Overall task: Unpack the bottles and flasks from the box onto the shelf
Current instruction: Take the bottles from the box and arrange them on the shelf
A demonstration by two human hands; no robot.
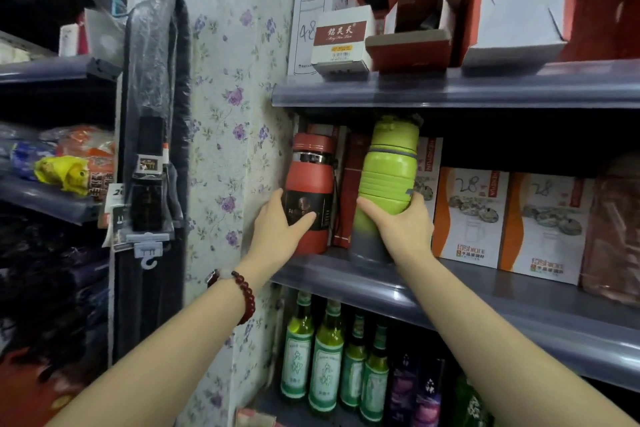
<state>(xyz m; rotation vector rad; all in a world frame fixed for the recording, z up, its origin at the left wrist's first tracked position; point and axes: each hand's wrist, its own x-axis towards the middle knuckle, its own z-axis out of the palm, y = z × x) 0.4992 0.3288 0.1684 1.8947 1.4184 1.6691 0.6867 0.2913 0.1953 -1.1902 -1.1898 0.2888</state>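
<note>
A red flask (pixel 311 180) with a dark label stands at the left end of the middle shelf (pixel 485 291), against the flowered wall. My left hand (pixel 280 229) is wrapped around its lower half. Just to its right stands a lime-green ribbed bottle (pixel 388 170) with a grey base, its cap close under the shelf above. My right hand (pixel 401 225) grips that bottle around its lower part. Both bottles appear upright with their bases on the shelf. The box is out of view.
White and orange cup cartons (pixel 471 215) line the middle shelf to the right. Red and white boxes (pixel 422 10) fill the upper shelf (pixel 450 90). Green glass bottles (pixel 325 357) stand on the shelf below. A flowered wall (pixel 235 114) and hanging goods (pixel 149 170) lie left.
</note>
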